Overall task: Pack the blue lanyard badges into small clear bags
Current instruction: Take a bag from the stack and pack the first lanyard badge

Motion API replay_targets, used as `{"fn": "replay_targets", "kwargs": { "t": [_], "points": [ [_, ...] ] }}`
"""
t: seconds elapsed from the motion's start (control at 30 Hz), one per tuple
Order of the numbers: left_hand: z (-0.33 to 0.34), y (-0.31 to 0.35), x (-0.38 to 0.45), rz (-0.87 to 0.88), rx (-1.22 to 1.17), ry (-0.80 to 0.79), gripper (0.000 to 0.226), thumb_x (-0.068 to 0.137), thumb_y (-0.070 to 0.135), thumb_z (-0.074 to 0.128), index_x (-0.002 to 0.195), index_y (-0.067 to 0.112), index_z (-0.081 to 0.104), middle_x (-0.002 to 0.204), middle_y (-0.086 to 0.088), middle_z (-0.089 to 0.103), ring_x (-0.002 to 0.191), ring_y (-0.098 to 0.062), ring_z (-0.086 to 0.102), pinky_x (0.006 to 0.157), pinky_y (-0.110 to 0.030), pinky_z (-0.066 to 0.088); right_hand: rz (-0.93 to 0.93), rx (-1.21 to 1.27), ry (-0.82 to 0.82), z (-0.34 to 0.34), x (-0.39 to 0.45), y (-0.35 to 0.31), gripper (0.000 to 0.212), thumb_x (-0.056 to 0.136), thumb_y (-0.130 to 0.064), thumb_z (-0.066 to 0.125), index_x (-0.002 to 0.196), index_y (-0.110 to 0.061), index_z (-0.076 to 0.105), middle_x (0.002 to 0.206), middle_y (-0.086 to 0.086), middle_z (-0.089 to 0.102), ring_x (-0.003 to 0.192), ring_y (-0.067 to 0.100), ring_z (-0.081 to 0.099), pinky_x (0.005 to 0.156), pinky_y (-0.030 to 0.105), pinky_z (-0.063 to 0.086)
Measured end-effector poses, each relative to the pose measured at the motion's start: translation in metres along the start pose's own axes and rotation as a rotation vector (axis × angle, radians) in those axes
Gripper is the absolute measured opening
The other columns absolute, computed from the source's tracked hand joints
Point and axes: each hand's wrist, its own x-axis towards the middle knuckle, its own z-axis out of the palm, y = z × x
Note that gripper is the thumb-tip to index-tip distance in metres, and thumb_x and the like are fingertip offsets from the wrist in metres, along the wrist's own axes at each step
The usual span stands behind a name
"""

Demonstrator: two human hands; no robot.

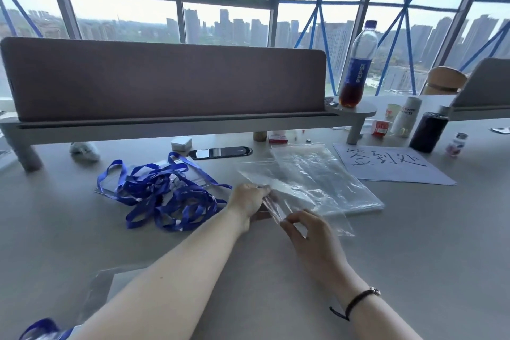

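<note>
Both hands work one clear bag: left hand grips its edge, right hand pinches the near corner. Film looks thin, slippery, clingy; best rubbed open at the mouth. Lanyards lie tangled at 9 o'clock, light and floppy.

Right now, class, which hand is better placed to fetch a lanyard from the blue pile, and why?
The left hand: it grips the clear bag right beside the lanyard pile, which lies on its side. The right hand pinches the bag farther away.
</note>
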Motion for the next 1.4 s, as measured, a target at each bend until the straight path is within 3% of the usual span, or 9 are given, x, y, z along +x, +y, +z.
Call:
{"fn": "replay_targets", "kwargs": {
  "t": [0.27,0.53,0.8,0.93,1.0,1.07,1.17,1.27,1.4],
  "points": [
    [-0.020,0.029,-0.019,-0.020,-0.309,0.038,0.010,0.098,0.004,0.059,0.103,0.000,0.067,0.084,-0.016,0.073,0.061,-0.021,0.071,0.058,-0.033,0.062,-0.141,-0.149,-0.143,-0.010,-0.029,-0.008,0.019,0.086,-0.043,0.054,0.072,-0.030,0.053,0.076,-0.014,0.059,0.076,0.005,0.055,0.072,0.015,0.039],
    [-0.095,0.043,-0.065,0.053,-0.247,0.041,0.007,0.088,-0.005,0.061,0.085,-0.002,0.065,0.072,-0.017,0.069,0.054,-0.024,0.067,0.055,-0.030,0.061,-0.167,-0.290,-0.205,-0.020,-0.032,-0.011,0.020,0.067,-0.026,0.057,0.061,-0.013,0.042,0.058,-0.003,0.051,0.059,0.018,0.048,0.057,0.036,0.041],
    [-0.161,0.008,-0.128,-0.061,-0.242,0.088,0.012,0.089,-0.001,0.058,0.079,0.001,0.062,0.066,-0.015,0.066,0.051,-0.022,0.065,0.052,-0.030,0.060,-0.041,-0.419,-0.248,-0.021,-0.027,-0.028,0.013,0.081,-0.030,0.058,0.073,-0.023,0.051,0.079,-0.006,0.060,0.076,0.024,0.058,0.068,0.036,0.050],
    [-0.171,-0.003,-0.162,-0.058,-0.059,-0.029,0.008,0.090,0.002,0.065,0.095,-0.004,0.068,0.076,-0.016,0.069,0.063,-0.023,0.069,0.058,-0.031,0.061,0.130,-0.353,-0.299,-0.016,-0.031,-0.048,0.028,0.079,-0.023,0.061,0.100,-0.031,0.045,0.103,-0.002,0.066,0.097,0.031,0.060,0.074,0.034,0.045],
    [-0.167,-0.010,-0.178,-0.024,0.064,-0.011,0.013,0.090,0.004,0.068,0.100,-0.004,0.069,0.079,-0.016,0.070,0.065,-0.024,0.070,0.055,-0.030,0.059,0.102,-0.295,-0.284,-0.007,-0.037,-0.068,0.038,0.078,-0.016,0.060,0.110,-0.032,0.046,0.117,-0.005,0.060,0.113,0.027,0.052,0.086,0.034,0.042],
    [-0.159,-0.017,-0.194,0.005,0.131,0.014,0.011,0.090,0.008,0.072,0.097,0.000,0.070,0.076,-0.012,0.073,0.061,-0.022,0.069,0.052,-0.028,0.057,0.004,-0.233,-0.239,0.005,-0.046,-0.100,0.035,0.082,-0.014,0.059,0.114,-0.027,0.053,0.111,-0.010,0.056,0.117,0.018,0.047,0.100,0.036,0.038],
    [-0.145,-0.027,-0.213,0.019,0.211,0.032,0.015,0.087,0.017,0.077,0.086,0.006,0.067,0.072,-0.009,0.075,0.058,-0.021,0.070,0.049,-0.026,0.054,-0.034,0.014,-0.153,0.030,-0.062,-0.147,0.018,0.090,-0.032,0.063,0.106,-0.025,0.060,0.095,-0.017,0.063,0.096,0.014,0.061,0.085,0.031,0.044],
    [-0.138,-0.035,-0.227,0.099,0.432,0.024,0.022,0.086,0.021,0.079,0.077,0.005,0.066,0.060,-0.003,0.072,0.052,-0.017,0.066,0.045,-0.023,0.046,0.125,0.217,-0.190,0.051,-0.069,-0.171,0.034,0.086,-0.052,0.067,0.107,-0.030,0.052,0.080,-0.009,0.060,0.077,0.008,0.058,0.068,0.026,0.042],
    [-0.139,-0.039,-0.241,0.139,0.646,-0.017,0.031,0.085,0.033,0.078,0.068,0.013,0.062,0.060,-0.002,0.071,0.051,-0.013,0.066,0.048,-0.017,0.043,0.211,0.338,-0.144,0.070,-0.071,-0.169,0.023,0.088,-0.030,0.067,0.108,-0.022,0.058,0.067,-0.007,0.053,0.064,0.010,0.052,0.064,0.028,0.039]
  ]
}}
